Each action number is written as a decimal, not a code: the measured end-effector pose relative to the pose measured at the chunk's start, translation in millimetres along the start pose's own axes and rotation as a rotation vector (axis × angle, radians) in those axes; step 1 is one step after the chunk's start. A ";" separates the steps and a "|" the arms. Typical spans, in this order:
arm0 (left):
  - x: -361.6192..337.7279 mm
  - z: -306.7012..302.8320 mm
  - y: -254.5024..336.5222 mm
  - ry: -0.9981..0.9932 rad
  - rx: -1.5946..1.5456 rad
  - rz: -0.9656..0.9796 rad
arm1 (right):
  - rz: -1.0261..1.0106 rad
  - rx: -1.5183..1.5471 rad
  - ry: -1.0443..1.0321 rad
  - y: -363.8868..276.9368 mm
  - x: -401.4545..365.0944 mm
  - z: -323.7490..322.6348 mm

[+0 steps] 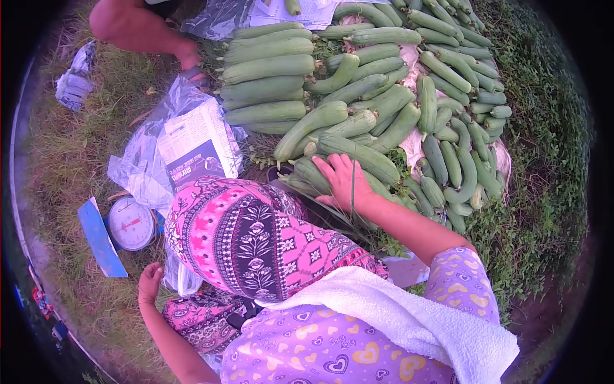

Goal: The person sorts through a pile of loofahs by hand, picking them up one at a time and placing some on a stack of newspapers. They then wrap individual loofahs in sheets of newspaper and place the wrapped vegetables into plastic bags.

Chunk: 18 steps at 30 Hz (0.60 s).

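Observation:
My right hand [347,184] rests palm down with fingers spread on a green sponge gourd [309,171] at the near edge of a large pile. Another long sponge gourd [368,157] lies just beyond my fingertips. My left hand [151,281] hangs at the left with its fingers curled in, and nothing shows in it. Closest to it is a dial scale [132,223] with a blue edge, on the grass. Beyond my knees, a neat stack of sponge gourds [268,68] lies side by side, stems to the left.
Newspaper [195,141] lies on clear plastic sheeting [137,169] left of the stack. Another person's bent arm or leg [144,32] shows at upper left. A crumpled grey bundle [75,80] sits on the grass. Leafy plants [543,128] border the pile at right.

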<state>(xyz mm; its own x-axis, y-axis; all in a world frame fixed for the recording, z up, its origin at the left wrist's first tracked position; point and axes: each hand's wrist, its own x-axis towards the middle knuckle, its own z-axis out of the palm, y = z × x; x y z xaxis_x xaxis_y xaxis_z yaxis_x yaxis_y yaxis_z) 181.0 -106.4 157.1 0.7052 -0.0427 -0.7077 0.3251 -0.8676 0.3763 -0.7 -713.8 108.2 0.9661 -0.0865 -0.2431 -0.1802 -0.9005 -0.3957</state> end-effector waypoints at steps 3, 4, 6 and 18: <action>4.4 0.5 -9.4 -0.008 -0.027 0.005 | -0.124 0.225 0.135 19.6 2.6 2.6; 5.0 0.6 -10.6 -0.012 -0.047 0.007 | -0.129 0.260 0.199 28.8 4.5 -7.0; 5.3 0.7 -12.1 -0.020 -0.010 0.010 | 0.002 0.220 0.424 56.6 13.9 -32.3; 5.3 4.3 4.2 -0.014 0.004 0.041 | 0.871 -0.110 0.110 274.6 38.2 -30.5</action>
<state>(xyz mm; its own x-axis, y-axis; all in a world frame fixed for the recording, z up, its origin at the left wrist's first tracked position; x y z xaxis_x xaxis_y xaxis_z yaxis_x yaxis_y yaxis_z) 183.4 -112.4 152.3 0.7090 -0.0847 -0.7001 0.2941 -0.8668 0.4027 -7.7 -977.4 17.2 0.5071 -0.7964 -0.3296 -0.8472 -0.5308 -0.0209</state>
